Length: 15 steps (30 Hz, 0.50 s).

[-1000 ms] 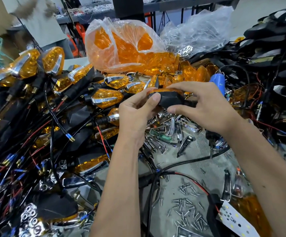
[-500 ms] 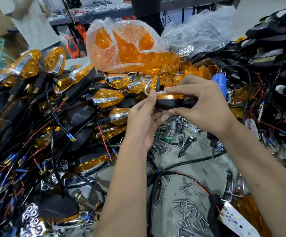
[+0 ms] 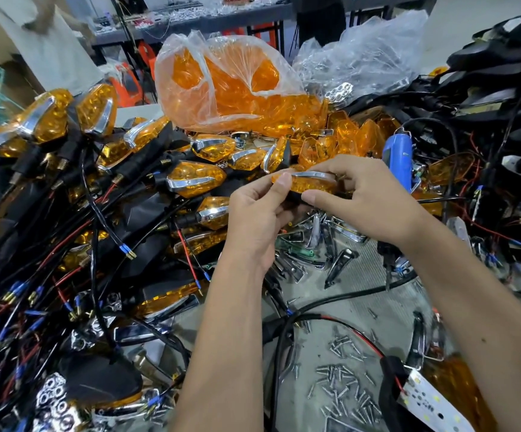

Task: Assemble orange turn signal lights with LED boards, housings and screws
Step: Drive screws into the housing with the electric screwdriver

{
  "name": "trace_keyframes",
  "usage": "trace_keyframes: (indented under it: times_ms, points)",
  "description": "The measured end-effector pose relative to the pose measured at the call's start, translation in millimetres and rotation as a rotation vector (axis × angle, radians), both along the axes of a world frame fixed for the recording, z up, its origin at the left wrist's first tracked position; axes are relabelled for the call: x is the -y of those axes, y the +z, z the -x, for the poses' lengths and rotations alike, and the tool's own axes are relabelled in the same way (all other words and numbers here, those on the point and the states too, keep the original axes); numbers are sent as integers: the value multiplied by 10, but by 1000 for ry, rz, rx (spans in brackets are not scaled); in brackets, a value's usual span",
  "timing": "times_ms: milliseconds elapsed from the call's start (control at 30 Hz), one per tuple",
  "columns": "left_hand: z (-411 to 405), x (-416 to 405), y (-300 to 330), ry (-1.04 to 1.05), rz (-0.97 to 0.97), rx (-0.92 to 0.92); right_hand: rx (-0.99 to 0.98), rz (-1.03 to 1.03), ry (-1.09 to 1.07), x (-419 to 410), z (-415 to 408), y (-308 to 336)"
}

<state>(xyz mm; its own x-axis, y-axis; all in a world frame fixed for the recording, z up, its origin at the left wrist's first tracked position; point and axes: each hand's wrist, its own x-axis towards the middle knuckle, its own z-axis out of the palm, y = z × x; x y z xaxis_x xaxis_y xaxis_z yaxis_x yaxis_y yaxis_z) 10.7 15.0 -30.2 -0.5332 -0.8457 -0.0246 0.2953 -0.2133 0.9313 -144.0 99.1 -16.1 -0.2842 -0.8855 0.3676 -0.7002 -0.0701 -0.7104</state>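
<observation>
Pinching a lamp (image 3: pixel 307 184) at both ends, left hand (image 3: pixel 253 219) and right hand (image 3: pixel 365 201) turn its lens up, probably to check fit.

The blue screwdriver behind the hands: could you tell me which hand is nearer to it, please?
Right. The right hand sits just left of the blue screwdriver; the left hand is farther left, across the turn signal.

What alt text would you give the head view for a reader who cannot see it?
Both hands, left hand and right hand, hold one orange turn signal light above a cluttered workbench. Finished lights with wires are piled to the left; loose screws lie near the front.
</observation>
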Motion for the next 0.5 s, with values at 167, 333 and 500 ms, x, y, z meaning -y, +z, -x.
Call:
trace_keyframes:
  times_ms: [167, 333, 500]
  points:
    - [26, -20, 18, -8, -35, -63, 42, 47, -42, 0, 16, 24]
    - [39, -21, -17, -3, 2, -52, 66, 38, -36, -15, -26, 18]
    - [40, -11, -15, 34, 35, -73, 136, 79, -23, -20, -63, 32]
